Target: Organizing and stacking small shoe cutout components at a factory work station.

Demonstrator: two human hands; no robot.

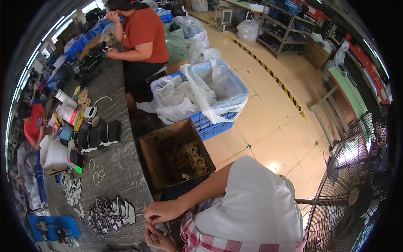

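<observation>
Right hand (163, 211) and left hand (158, 240) meeting at the bench (126, 168) edge, right one sitting higher in view. Fingers of both bending inward; small and partly hidden, so cannot tell whether either grip is closing on anything. Pile of dark, pale-edged cut pieces (110, 215) lying on the bench just beside the hands, many pieces overlapping. Pale rings (98, 174) lying farther along, near a white bucket (53, 153). Open cardboard box (150, 161) standing beside the bench, holding crumpled tan scraps (189, 161). Co-worker in red-orange (145, 31) standing farther up the bench.
</observation>
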